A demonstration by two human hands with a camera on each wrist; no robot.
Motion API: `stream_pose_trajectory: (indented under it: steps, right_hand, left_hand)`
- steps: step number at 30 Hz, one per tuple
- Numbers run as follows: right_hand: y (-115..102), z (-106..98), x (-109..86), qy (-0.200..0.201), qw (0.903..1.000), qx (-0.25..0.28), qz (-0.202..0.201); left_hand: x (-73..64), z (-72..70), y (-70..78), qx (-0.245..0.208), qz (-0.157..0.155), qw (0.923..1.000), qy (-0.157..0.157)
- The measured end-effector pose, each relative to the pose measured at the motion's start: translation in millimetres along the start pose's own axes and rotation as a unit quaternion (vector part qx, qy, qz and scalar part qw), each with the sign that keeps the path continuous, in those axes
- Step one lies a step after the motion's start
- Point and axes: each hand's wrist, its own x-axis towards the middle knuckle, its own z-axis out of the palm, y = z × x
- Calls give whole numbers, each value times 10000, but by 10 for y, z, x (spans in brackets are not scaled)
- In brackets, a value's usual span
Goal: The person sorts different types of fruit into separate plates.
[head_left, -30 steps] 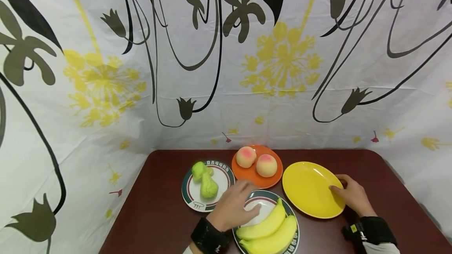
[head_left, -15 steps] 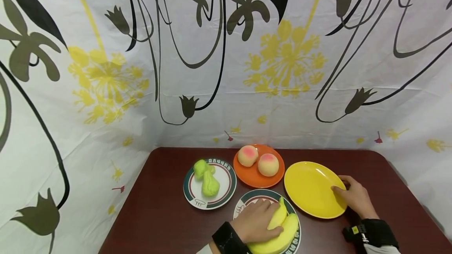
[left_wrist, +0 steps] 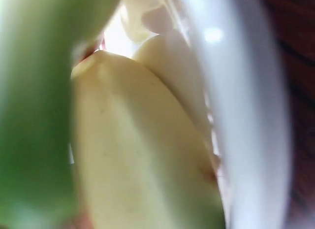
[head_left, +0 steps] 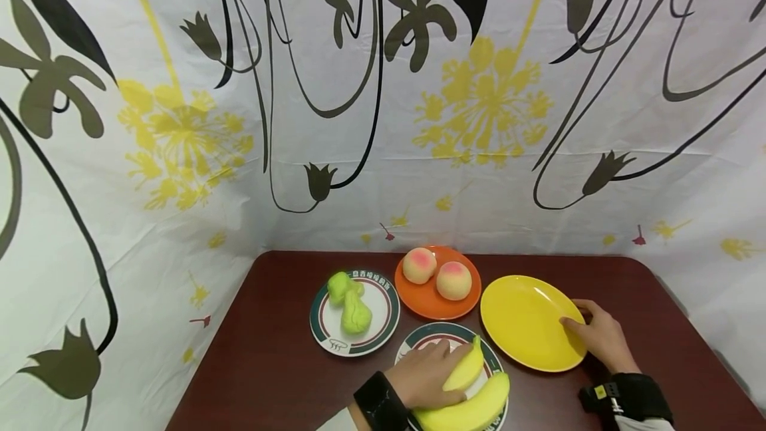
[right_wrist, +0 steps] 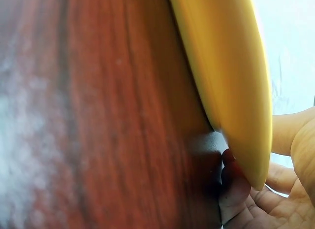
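Observation:
In the head view my left hand (head_left: 427, 376) grips the farther of two bananas (head_left: 470, 366), its thumb between that one and the nearer banana (head_left: 473, 410). Both are over a white plate with a dark green rim (head_left: 439, 330). Up close in the left wrist view, a banana (left_wrist: 138, 145) fills the middle beside the pale plate edge (left_wrist: 241, 106); which banana it is, I cannot tell. My right hand (head_left: 603, 338) pinches the right edge of a yellow plate (head_left: 529, 324), thumb on top. The right wrist view has fingers (right_wrist: 236, 189) under that plate's rim.
Behind, an orange plate (head_left: 413, 298) bears two peaches (head_left: 453, 281). Left of it, another green-rimmed plate (head_left: 326, 334) holds light green vegetable-like pieces (head_left: 356, 314). The dark red table (head_left: 257, 351) meets a flower-patterned cloth (head_left: 335, 145) at the back.
My left hand has come right and down from above the plate onto the bananas and closed on one; the two bananas now lie farther apart. My right hand stays on the yellow plate.

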Motion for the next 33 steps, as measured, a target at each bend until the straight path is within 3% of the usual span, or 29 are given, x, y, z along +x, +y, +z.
stream_pose_trajectory:
  steps: [7, 10, 13, 18, 20, 23, 25, 27, 30, 33]
  right_hand:
    - [6, -18, 17, -30, 10000, -14, -23]
    - [20, -24, 24, -74, 10000, -8, 18]
    - [33, -25, 30, -69, 10000, -13, 31]
    - [37, -11, 43, -105, 9999, 13, 27]
    - [33, -1, 44, -117, 9999, 10, 24]
    - [31, 10, 38, -124, 9999, 1, 19]
    - [38, 14, 27, -135, 9999, -16, 20]
    - [45, 14, 15, -175, 9998, -8, 37]
    - [48, 19, 4, -233, 9997, 15, 101]
    - [30, 21, 11, -313, 9993, 104, 169]
  left_hand:
    - [27, -84, -65, -412, 205, 9988, -174]
    - [68, -232, -65, -322, 309, 9989, 161]
    - [146, -517, -3, -53, 496, 9954, 820]
    - [399, -1108, 222, 456, 840, 9765, 1933]
    - [556, -1295, 321, 600, 873, 9709, 2147]
    - [872, -1441, 452, 697, 749, 9723, 2101]
    - [1123, -1422, 510, 654, 662, 9778, 1879]
    - [1390, -1304, 548, 663, 491, 9828, 1652]
    - [1749, -1004, 580, 788, 135, 9881, 1313]
    - [1999, -678, 611, 1055, -161, 9897, 959]
